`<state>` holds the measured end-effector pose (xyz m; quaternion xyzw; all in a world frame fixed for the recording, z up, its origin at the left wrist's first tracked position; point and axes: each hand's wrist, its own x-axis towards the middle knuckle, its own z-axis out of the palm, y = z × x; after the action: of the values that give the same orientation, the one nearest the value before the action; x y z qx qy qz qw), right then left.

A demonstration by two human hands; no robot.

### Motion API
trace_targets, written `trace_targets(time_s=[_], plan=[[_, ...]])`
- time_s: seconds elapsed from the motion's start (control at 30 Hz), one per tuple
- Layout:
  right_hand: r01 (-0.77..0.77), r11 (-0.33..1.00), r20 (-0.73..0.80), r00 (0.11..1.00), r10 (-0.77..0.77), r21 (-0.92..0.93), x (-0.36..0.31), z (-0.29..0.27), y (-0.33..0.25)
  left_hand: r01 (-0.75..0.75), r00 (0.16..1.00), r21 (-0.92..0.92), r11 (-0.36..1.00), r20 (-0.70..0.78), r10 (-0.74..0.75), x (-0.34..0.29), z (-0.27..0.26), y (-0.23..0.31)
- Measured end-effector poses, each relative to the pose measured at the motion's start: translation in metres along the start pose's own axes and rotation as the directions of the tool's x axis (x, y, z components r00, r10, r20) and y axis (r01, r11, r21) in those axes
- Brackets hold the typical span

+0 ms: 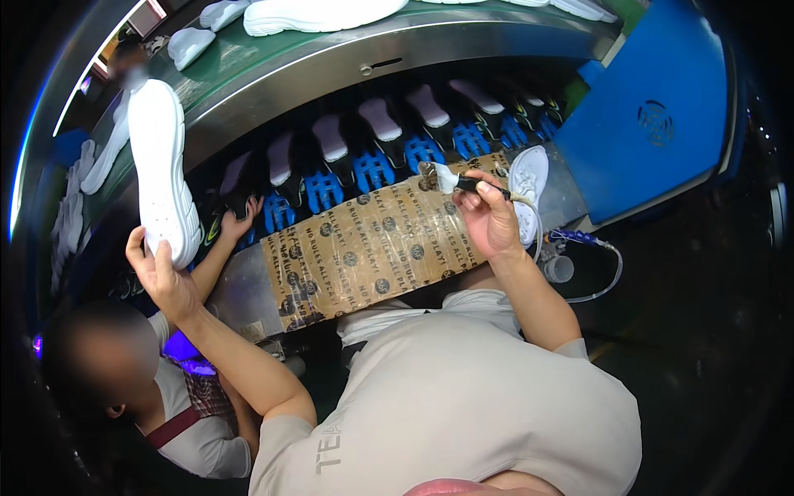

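Raised at the left, my left hand (169,281) is closed around the heel end of a white shoe sole (161,157), which stands upright with its ridged sidewall turned to the right. In my right hand (490,219) is a glue brush (484,188) with a black handle, a pale neck and brown-stained bristles pointing left. A thin tube (524,199) runs from the handle's rear. The brush hovers over the right part of a bench covered with printed brown paper (380,240). Just right of that hand lies white footwear (527,186), partly hidden behind the wrist.
Several blue and black shoe uppers (374,169) line the bench's far side under a metal ledge (397,70). More white soles (322,15) rest on a green conveyor (240,62). A blue machine panel (653,116) stands right. At left, a co-worker's hand (240,219) reaches toward the uppers.
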<state>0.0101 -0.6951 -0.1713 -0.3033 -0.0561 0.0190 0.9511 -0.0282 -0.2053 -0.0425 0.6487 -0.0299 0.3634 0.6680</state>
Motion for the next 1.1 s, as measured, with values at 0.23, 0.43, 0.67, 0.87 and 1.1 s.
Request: trace_targets(time_s=[0.23, 0.43, 0.67, 0.87, 1.1], plan=[[0.063, 0.997, -0.061, 0.996, -0.06, 0.049, -0.014, -0.011, -0.008, -0.051, 0.973, -0.148, 0.988, -0.232, 0.015, -0.025, -0.005, -0.01], [0.06, 0.995, -0.11, 0.993, -0.051, 0.078, -0.018, -0.019, -0.004, 0.115, 0.977, -0.091, 0.989, 0.189, -0.096, -0.035, -0.025, 0.01], [0.209, 0.975, -0.309, 0.925, -0.221, -0.072, -0.004, -0.077, -0.057, 0.565, 0.445, 0.213, 0.797, 0.735, -0.512, -0.042, 0.046, -0.022], [0.132, 0.988, -0.511, 0.845, -0.157, -0.084, -0.024, -0.11, -0.091, 0.936, 0.268, -0.044, 0.35, 0.732, -0.626, -0.123, 0.111, -0.101], [-0.085, 0.996, -0.369, 0.926, 0.083, 0.011, -0.049, -0.043, -0.044, 0.898, 0.358, -0.435, -0.065, 0.809, -0.466, -0.212, 0.156, -0.059]])
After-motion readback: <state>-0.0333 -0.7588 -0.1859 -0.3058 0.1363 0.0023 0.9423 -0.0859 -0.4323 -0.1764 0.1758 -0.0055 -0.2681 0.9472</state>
